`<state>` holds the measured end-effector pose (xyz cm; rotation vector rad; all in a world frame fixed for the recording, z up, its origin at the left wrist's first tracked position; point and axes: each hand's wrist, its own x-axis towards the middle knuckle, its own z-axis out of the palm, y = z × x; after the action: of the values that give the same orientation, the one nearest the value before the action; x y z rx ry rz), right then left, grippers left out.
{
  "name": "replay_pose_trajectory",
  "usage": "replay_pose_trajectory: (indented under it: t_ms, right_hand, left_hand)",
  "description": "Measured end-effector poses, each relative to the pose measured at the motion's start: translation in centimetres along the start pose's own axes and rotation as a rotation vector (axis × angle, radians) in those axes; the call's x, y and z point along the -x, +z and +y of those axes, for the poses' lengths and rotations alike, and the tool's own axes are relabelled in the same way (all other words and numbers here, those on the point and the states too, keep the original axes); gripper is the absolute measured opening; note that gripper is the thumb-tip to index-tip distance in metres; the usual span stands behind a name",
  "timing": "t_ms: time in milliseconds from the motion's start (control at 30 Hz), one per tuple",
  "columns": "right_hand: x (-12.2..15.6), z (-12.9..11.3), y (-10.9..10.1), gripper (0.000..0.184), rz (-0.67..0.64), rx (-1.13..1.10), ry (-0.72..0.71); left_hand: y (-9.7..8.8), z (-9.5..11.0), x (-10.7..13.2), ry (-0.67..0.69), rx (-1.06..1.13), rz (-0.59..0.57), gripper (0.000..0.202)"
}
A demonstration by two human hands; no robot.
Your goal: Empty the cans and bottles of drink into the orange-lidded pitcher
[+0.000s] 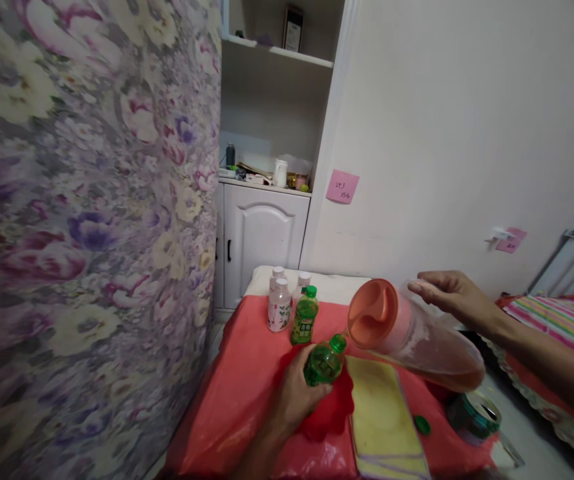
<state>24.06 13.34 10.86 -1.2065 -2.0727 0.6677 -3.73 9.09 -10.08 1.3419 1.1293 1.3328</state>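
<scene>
My left hand (299,393) is wrapped around a green plastic bottle (324,363), whose neck leans toward the pitcher. My right hand (447,293) grips a clear pitcher (427,343) from above, at its handle side. The pitcher lies tipped nearly on its side, and pale brownish liquid shows along its lower wall. Its orange lid (374,313) has its spout edge close to the bottle's mouth; a thin stream seems to run there. Beneath the bottle is a red scalloped dish (334,417). A loose green cap (421,425) lies on the red tablecloth (231,393).
Behind my left hand stand a capped green bottle (305,317) and several white-capped bottles (279,307). A folded yellow cloth (387,427) lies right of the dish. An opened can (474,417) stands at the right edge. A floral curtain (91,233) hangs on the left.
</scene>
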Motion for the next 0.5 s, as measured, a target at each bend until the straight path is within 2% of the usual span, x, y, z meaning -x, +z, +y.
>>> replay_pose_trajectory:
  t_ms: [500]
  right_hand:
    - [-0.17, 0.23, -0.1, 0.054, -0.002, 0.013, 0.003]
  left_hand:
    - [0.11, -0.26, -0.03, -0.016, -0.005, 0.006, 0.066]
